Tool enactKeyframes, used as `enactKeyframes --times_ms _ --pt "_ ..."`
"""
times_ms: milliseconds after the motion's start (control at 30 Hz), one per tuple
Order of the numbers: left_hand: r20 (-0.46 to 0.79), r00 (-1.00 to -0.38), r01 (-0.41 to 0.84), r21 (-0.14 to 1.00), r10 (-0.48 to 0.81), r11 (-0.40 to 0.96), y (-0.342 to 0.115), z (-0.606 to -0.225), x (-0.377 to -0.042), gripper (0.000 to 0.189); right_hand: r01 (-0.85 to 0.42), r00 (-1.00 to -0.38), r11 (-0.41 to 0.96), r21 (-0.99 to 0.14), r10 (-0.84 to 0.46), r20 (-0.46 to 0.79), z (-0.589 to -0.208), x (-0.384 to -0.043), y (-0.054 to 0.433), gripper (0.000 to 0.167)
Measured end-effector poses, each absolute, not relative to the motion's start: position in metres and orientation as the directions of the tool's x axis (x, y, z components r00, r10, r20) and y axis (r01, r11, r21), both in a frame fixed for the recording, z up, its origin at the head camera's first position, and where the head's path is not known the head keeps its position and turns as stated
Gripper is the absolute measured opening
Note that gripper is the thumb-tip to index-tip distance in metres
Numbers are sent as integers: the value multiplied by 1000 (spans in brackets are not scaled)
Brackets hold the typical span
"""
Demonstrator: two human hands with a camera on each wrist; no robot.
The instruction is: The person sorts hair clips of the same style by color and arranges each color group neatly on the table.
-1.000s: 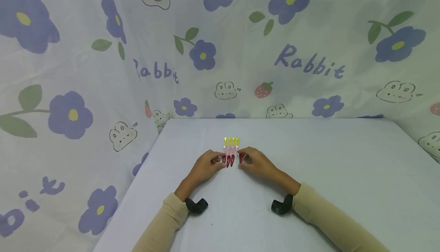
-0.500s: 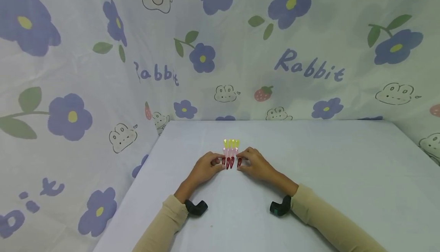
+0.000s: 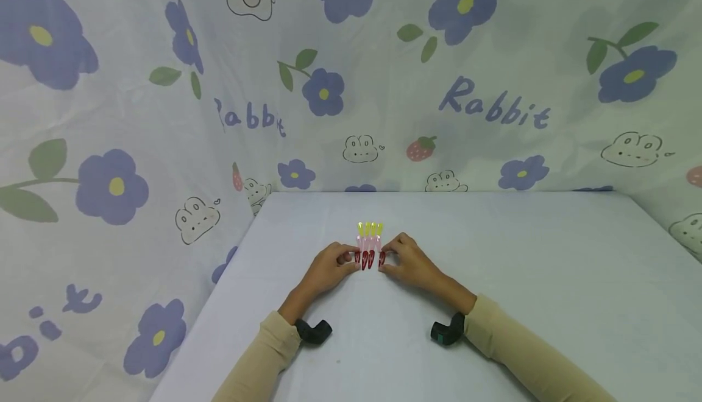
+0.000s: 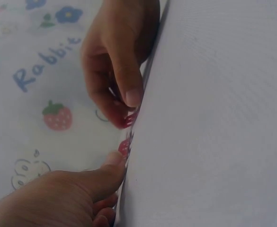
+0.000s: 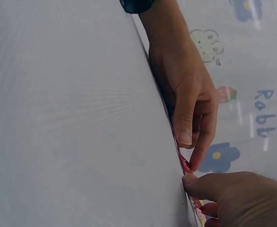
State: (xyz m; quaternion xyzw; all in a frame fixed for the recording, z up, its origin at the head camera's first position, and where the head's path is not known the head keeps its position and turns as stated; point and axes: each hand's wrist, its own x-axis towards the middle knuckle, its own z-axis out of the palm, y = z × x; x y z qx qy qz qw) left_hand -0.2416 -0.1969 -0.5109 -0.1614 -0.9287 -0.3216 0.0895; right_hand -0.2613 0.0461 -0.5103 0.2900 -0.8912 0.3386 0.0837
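Observation:
Small drop-shaped hair clips lie in three rows on the white table, yellow clips (image 3: pixel 367 229) farthest, pink clips (image 3: pixel 369 243) in the middle, red clips (image 3: pixel 364 260) nearest. My left hand (image 3: pixel 329 266) has thumb and index finger at the two ends of the leftmost red hair clip (image 3: pixel 357 258). Between thumb and index finger, my right hand (image 3: pixel 410 263) pinches the rightmost red hair clip (image 3: pixel 382 259), a small gap away from the others. In the left wrist view, the right hand (image 4: pixel 121 56) points down toward the red clips, partly hidden by fingers.
The white tabletop (image 3: pixel 493 256) stretches around the clips. Behind and to the left hangs a patterned cloth (image 3: pixel 384 97) with flowers and rabbits. Black wrist-worn devices (image 3: pixel 314 332) sit at both sleeves.
The right hand has brought its red hair clip slightly left, closer to the other red ones; its index finger has since shifted a little right. The left hand stays in place.

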Motion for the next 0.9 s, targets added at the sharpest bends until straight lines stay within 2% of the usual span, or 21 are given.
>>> enactKeyframes --times_ms 900 --pt "276 -931 359 571 239 738 -198 -509 -240 37 -609 -792 609 -508 -494 357 -508 -257 45 38"
